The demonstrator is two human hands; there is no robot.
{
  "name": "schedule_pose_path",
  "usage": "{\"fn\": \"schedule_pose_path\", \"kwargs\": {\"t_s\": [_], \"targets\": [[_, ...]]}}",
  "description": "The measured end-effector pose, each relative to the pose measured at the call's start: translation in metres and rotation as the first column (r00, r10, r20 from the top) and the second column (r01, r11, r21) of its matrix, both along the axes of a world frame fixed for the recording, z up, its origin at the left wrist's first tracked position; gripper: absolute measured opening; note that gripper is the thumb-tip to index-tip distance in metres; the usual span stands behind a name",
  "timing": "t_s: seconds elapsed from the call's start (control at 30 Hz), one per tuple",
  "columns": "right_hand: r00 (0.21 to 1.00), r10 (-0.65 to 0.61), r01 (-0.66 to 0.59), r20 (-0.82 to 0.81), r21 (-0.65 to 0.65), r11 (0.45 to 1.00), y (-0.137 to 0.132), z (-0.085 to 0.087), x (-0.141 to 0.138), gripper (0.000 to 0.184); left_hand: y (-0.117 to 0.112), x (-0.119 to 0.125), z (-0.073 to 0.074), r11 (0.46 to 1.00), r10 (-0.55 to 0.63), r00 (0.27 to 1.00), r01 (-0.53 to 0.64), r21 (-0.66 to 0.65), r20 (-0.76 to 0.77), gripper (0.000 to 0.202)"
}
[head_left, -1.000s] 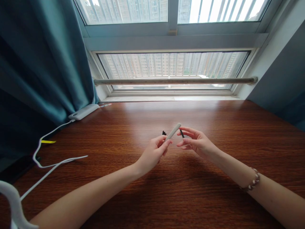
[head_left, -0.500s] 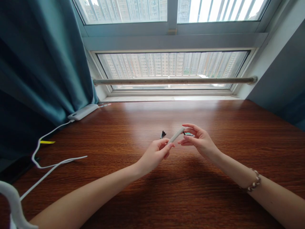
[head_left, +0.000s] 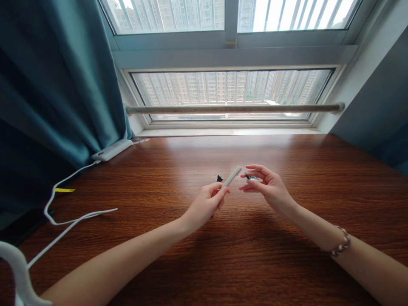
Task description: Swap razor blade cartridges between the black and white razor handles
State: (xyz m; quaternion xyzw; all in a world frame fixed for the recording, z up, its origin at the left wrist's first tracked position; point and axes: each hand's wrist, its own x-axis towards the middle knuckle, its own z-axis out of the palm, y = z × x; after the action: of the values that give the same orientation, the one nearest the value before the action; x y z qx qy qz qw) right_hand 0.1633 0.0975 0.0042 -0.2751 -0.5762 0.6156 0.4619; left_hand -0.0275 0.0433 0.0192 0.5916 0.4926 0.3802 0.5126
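Note:
My left hand (head_left: 205,202) pinches a slim off-white comb-like stick (head_left: 231,177) between thumb and fingers. Its far end points up and to the right and bears a row of small teeth. Close to that end, my right hand (head_left: 266,182) hovers with curved fingers apart. Through the gap between its thumb and fingers shows a small black and teal object (head_left: 252,178); I cannot tell if the fingertips touch it. Just beyond my left hand lies a small black object (head_left: 219,178), partly hidden by that hand.
The brown wooden table (head_left: 204,263) reaches to the window. At the left, a white power strip (head_left: 112,150) lies by the blue curtain (head_left: 63,76), joined to a white cable (head_left: 52,195). A yellow strip (head_left: 65,190) and a curved white object (head_left: 19,272) are nearer.
The off-white stick has drawn back slightly to the left, away from my right hand, and turned so its teeth show. More of the black and teal object is visible. My right hand barely moved.

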Motion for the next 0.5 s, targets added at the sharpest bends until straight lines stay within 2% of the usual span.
{"fn": "schedule_pose_path", "kwargs": {"t_s": [0.13,0.23,0.4,0.5], "targets": [[0.987,-0.121,0.107,0.103,0.136,0.985,-0.0022,0.0001,-0.0004,0.032,-0.0014,0.0006,0.0021,1.0,-0.019,1.0,0.019,0.016,0.022,0.031],[0.969,-0.209,0.177,0.13,0.223,0.959,-0.0032,-0.001,-0.0004,0.031,-0.0016,0.0008,0.0014,0.999,-0.023,0.999,0.024,0.034,-0.031,0.03],[0.944,-0.299,0.253,0.14,0.274,0.928,-0.0043,-0.0005,-0.0005,0.027,-0.001,0.0004,0.0001,0.998,0.003,0.998,0.001,0.057,-0.059,0.031],[0.944,-0.301,0.254,0.136,0.282,0.925,-0.0044,0.0,-0.0007,0.026,-0.0028,0.0014,0.0022,0.998,-0.023,0.999,0.026,0.052,-0.05,0.03]]}}
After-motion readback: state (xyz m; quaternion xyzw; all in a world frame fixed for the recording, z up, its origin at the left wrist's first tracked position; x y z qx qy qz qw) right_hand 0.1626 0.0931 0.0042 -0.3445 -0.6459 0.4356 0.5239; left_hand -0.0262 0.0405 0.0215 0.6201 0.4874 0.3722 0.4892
